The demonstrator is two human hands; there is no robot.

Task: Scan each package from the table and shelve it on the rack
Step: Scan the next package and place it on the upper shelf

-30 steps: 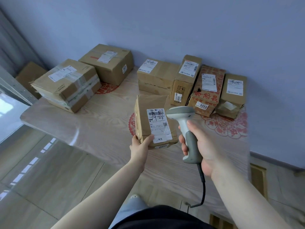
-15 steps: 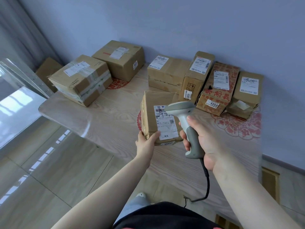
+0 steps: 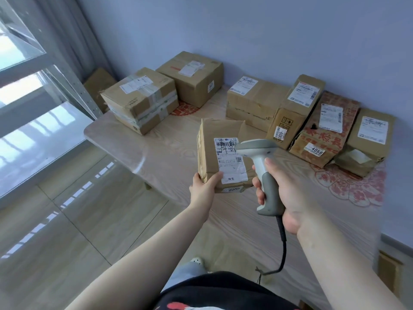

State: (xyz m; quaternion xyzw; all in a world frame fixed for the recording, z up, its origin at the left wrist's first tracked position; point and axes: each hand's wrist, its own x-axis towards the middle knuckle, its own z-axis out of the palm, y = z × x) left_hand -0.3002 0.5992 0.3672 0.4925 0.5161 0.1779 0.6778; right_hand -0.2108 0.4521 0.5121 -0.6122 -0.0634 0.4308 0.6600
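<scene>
Wooden table (image 3: 156, 153) carrying six cardboard boxes, stickers reading "6085" (image 3: 279, 133) and "4068" (image 3: 317, 150). Held above table edge: small package (image 3: 223, 139), left hand (image 3: 204, 190) clamped on lower corner, label print mostly illegible. Right hand (image 3: 288, 198) wrapped around scanner (image 3: 260, 153), hiding label's right edge.

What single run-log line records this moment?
step: scanning | left hand: holds package | right hand: aims scanner at label | table: six boxes remain
</scene>
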